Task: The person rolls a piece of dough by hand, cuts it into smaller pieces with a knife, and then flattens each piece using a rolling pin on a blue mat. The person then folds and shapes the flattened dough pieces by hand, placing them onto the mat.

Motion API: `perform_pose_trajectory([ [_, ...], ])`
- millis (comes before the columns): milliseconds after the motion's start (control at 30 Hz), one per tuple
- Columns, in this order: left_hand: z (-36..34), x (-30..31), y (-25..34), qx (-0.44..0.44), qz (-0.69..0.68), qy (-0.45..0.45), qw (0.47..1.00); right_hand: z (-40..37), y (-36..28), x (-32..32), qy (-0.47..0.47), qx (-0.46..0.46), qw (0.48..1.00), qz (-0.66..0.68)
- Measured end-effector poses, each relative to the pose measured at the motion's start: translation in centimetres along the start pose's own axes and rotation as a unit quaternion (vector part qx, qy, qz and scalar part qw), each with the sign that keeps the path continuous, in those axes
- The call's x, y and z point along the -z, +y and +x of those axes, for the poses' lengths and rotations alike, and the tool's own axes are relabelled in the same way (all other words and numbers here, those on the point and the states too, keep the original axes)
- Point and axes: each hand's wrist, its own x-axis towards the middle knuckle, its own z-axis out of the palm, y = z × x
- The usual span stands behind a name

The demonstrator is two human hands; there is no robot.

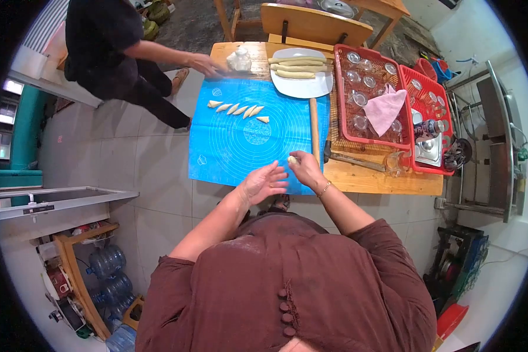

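Note:
My right hand [307, 172] pinches a small pale piece of dough [293, 159] over the near edge of the blue baking mat [229, 158]. Beside it, my left hand [263, 184] is held with fingers stretched out and nothing in it. Several small slanted dough pieces [233, 108] lie in a row farther up the mat. Beyond them, a white plate [311, 90] carries long dough rolls [293, 74]. A wooden rolling pin [315, 126] rests along the mat's right side.
Red baskets [358, 139] of glasses stand on the right, one with a pink cloth [385, 110]. A hammer-like tool [355, 161] and a glass mug [396, 163] lie near them. At the far left, another person's hand [208, 65] reaches toward a white plastic bag [239, 59].

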Motion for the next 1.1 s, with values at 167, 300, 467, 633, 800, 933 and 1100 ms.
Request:
perform_pose_trajectory([
  [167, -0.5, 6.1, -1.5, -0.06, 0.157, 0.092, 0.982, 2.9, 0.8, -1.4, 0.105, 0.071, 0.985, -0.113],
  [300, 2.3, 14.7, -6.8, 0.013, 0.452, 0.106, 0.886, 4.6, 0.3, -2.3, 0.132, 0.095, 0.971, -0.178],
  [467, 2.6, 17.6, -12.0, 0.115, 0.669, 0.152, 0.718, 4.1, 0.8, -3.8, 0.109, 0.164, 0.933, -0.302],
  [633, 4.1, 20.0, -14.2, 0.19, 0.698, 0.034, 0.689, 2.9, 0.8, -4.9, 0.138, 0.083, 0.935, -0.314],
  [800, 5.9, 24.3, -21.0, 0.125, 0.728, -0.151, 0.657, 3.1, -0.8, -4.4, 0.144, 0.001, 0.958, -0.248],
  [933, 11.9, 29.5, -38.1, 0.185, 0.662, -0.212, 0.694, 3.7, -0.2, -4.5, 0.141, 0.005, 0.951, -0.275],
  [1100, 4.8, 23.3, -20.8, 0.296, 0.581, -0.216, 0.727, 3.6, 0.1, -4.6, 0.137, -0.035, 0.946, -0.291],
])
